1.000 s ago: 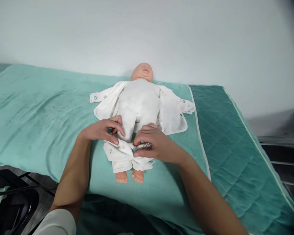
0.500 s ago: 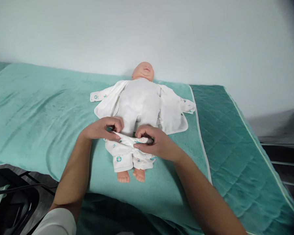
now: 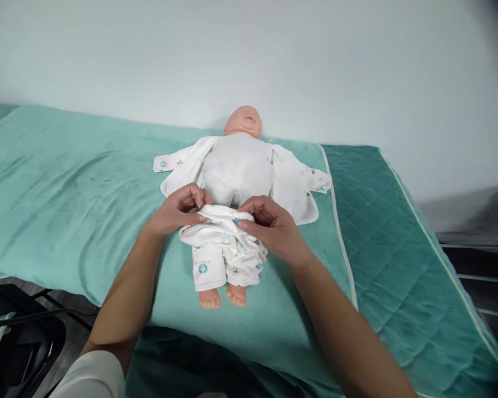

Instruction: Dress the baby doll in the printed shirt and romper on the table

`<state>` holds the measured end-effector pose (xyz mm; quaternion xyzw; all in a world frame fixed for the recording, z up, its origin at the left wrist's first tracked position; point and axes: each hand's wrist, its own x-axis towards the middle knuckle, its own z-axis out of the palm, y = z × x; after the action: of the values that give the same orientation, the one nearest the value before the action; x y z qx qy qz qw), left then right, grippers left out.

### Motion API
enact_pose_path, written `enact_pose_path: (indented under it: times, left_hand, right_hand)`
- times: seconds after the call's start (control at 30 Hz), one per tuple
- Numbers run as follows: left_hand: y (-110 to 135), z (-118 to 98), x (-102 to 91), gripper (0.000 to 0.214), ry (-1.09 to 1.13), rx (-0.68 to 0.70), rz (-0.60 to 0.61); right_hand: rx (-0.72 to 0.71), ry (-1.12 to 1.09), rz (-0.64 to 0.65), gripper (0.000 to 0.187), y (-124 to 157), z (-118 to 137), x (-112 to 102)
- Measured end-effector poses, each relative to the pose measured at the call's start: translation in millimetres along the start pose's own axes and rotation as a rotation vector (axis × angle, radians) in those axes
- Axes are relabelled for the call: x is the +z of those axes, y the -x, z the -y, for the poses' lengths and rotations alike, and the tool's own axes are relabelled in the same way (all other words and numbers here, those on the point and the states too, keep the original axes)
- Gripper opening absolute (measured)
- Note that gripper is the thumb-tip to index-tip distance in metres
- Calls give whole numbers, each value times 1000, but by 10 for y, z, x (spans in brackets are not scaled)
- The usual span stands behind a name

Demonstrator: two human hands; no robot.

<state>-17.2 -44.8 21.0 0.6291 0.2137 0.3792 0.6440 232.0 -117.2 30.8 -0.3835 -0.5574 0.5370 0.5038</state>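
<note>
A baby doll [image 3: 238, 166] lies on its back on a teal towel [image 3: 87, 182], head toward the wall. An open white printed jacket [image 3: 292, 190] is spread under its torso. White printed trousers [image 3: 219, 260] cover its legs, bare feet sticking out below. My left hand [image 3: 176, 213] pinches the trousers' waistband on the doll's left side of the picture. My right hand [image 3: 269, 226] grips the waistband on the other side. Both hands sit at the doll's hips.
The towel lies over a quilted teal mattress [image 3: 398, 249] against a pale wall. A dark chair or frame [image 3: 20, 331] stands at the lower left, beside the bed's near edge. Metal rails show at the far right.
Both hands have drawn the trousers' waistband up from the doll's thighs to its hips. More of the trouser legs now shows below my hands.
</note>
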Motion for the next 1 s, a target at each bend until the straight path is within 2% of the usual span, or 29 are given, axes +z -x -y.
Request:
enact_pose_path:
  times: [0.13, 0.27, 0.67, 0.77, 1.0]
  left_hand:
    - [11, -21, -22, 34, 57, -58, 19]
    - [-3, -21, -11, 26, 72, -58, -62]
    - [-9, 41, -28, 25, 18, -86, -141]
    - [-27, 60, -24, 25, 12, -64, -211]
    - [-119, 69, 12, 28, 18, -26, -453]
  right_hand:
    - [19, -41, -57, 28, -15, 8, -35]
    - [82, -2, -52, 30, -21, 39, -121]
    - [305, 217, 375, 37, 3, 232, -390]
    - [287, 163, 272, 39, -1, 172, -407]
    - [157, 3, -261, 28, -67, 29, -465]
